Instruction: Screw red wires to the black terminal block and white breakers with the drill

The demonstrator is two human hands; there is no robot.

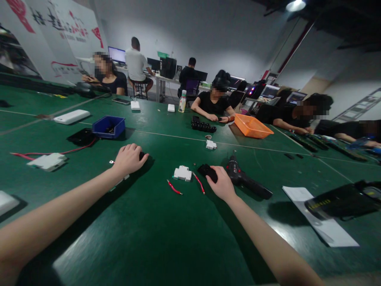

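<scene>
My left hand (pixel 127 159) is curled over a small black piece (pixel 142 155), mostly hidden by the fingers. Partly covered under that wrist lies a white module. On the right, my right hand (pixel 222 184) grips a dark black part (pixel 206 171) resting on the green table (pixel 184 230); its kind is unclear. Between the hands sits a white module shaped like a circuit breaker (pixel 182 173), with one short red wire (pixel 174 187) in front and another red wire (pixel 199 183) at its right. Just beyond my right hand lies a black cordless screwdriver (pixel 245 180).
A blue bin (pixel 108 127) and another white module (pixel 49 161) with red leads are at left. An orange basket (pixel 252 126) stands at the back right. Papers (pixel 336 232) lie under a black cylindrical container (pixel 336 202). Several people sit across the table and beyond.
</scene>
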